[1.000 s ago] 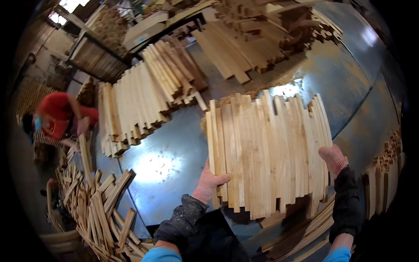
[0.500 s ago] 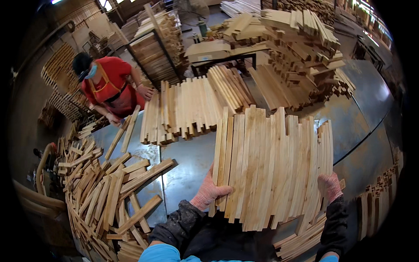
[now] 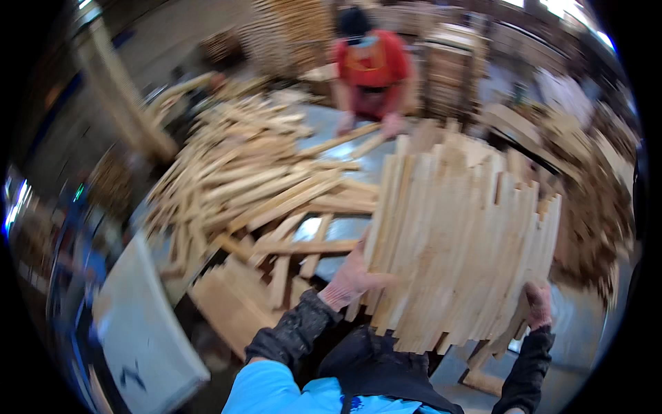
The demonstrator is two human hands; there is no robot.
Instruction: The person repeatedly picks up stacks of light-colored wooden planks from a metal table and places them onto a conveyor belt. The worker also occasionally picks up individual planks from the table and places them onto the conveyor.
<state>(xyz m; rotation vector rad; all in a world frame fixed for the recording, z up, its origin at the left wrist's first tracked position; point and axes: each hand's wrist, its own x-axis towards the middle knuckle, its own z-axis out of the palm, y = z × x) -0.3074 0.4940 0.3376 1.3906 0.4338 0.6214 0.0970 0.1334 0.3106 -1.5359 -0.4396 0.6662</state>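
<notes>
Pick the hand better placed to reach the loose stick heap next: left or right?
Left, probably. The left hand is nearer the loose stick heap; the right hand is across the slat bundle. Both hold the bundle, so neither is free.

Slats (image 3: 455, 241) — blurred, hiding most left fingers (image 3: 356, 263); co-worker (image 3: 374, 67) — smeared.

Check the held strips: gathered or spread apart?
Gathered: the strips sit side by side in a row, held between the left hand and the right hand, ends uneven.
</notes>
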